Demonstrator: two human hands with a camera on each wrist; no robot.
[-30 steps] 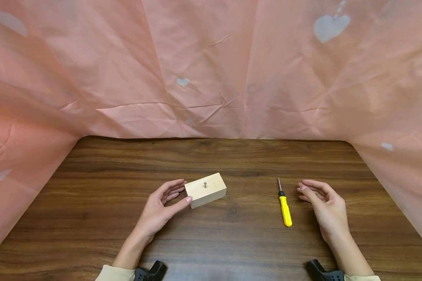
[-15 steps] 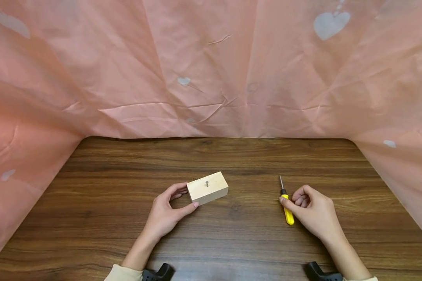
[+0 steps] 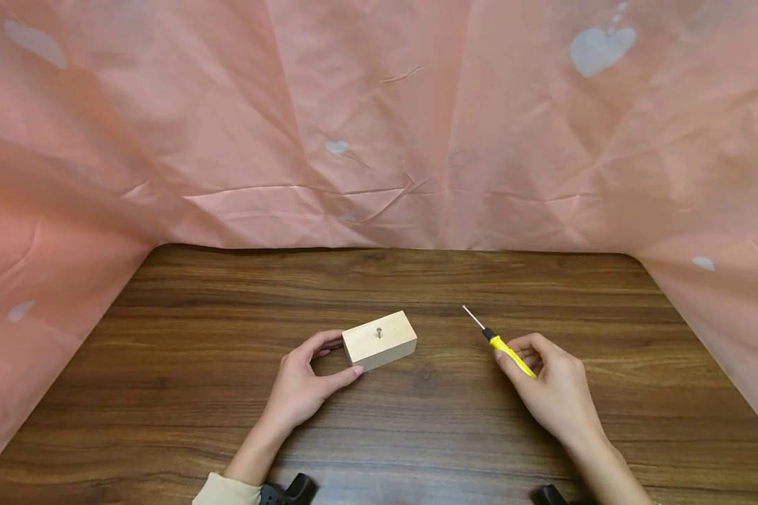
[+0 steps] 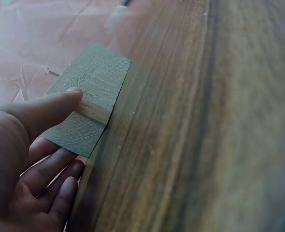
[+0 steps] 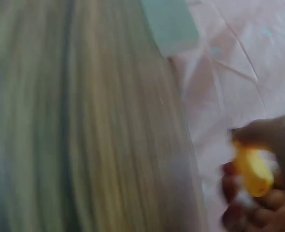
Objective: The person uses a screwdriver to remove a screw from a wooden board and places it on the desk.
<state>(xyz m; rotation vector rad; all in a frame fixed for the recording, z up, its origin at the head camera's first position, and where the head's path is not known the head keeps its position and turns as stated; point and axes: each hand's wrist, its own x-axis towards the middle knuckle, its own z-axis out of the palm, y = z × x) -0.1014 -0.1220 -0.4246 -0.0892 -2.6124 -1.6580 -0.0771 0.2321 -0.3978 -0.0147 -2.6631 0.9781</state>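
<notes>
A pale wooden block lies on the table with a screw standing up from its top face. My left hand holds the block's left end, thumb on the near side and fingers at the far side. In the left wrist view the thumb rests against the block, and the screw sticks out of it. To the right, my right hand grips the yellow handle of a screwdriver. Its shaft points up and to the left, toward the block. The right wrist view is blurred around the screwdriver handle.
A brown wood-grain table spreads under both hands. Pink cloth with white hearts hangs along the back and both sides. Black wrist devices show at the bottom edge.
My right hand has moved left, taken hold of the screwdriver from the table and swung its tip leftward. My left hand stays at the block, which shifts slightly right in view.
</notes>
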